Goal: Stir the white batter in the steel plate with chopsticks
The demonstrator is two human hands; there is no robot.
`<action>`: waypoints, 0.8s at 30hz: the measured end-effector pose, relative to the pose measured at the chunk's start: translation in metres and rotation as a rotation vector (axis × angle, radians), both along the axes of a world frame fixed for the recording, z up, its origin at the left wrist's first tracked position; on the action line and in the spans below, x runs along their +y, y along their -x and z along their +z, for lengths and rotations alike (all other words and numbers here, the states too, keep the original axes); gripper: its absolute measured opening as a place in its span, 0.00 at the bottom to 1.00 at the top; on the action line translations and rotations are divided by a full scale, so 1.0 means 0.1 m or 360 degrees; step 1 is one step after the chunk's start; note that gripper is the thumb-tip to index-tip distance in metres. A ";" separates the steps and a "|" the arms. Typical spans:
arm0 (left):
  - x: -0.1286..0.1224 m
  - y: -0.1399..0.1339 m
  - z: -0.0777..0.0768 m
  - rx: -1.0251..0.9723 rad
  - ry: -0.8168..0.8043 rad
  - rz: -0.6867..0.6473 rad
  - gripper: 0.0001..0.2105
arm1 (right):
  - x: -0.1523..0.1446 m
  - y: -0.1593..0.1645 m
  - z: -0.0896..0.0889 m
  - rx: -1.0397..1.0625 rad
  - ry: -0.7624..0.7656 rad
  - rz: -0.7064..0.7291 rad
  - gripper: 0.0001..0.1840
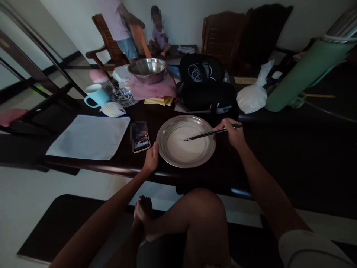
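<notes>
A wide, shallow metal basin [161, 149] stands near the table's front edge, with a whitish liquid [181, 149] in it. My left hand [152, 159] is closed on the basin's left rim, the thumb up and the other fingers mostly hidden. Between the fingers of my right hand [233, 133] are dark chopsticks [208, 134], slanting down to the left over the right rim. Their tips dip into the liquid near the middle of the basin. A phone [141, 139] with a lit screen lies just left of the basin.
Left lies a pale zip pouch [89, 136]; behind it is a light-blue mug [97, 96]. A metal bowl [147, 70] rests on a pink bundle, beside black cases [206, 93]. A tied white bag [252, 97] and green flask [304, 74] stand right. Two people are beyond the table.
</notes>
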State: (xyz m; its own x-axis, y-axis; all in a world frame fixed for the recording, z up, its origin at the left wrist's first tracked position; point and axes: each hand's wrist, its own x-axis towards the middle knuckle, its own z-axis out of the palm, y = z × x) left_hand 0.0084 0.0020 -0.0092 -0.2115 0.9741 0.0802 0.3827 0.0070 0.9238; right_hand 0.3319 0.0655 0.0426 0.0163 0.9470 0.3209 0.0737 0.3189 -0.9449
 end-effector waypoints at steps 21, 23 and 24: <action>0.00 -0.01 0.02 0.0087 -0.0018 -0.0018 0.28 | -0.03 0.01 -0.01 -0.0030 -0.0006 0.0159 0.21; 0.00 -0.01 0.02 0.0081 -0.0018 -0.0013 0.29 | -0.01 -0.01 -0.01 0.0027 -0.0029 0.0071 0.24; 0.00 -0.01 0.02 0.0081 -0.0018 -0.0013 0.29 | 0.00 -0.01 -0.02 0.0053 -0.0035 0.0062 0.25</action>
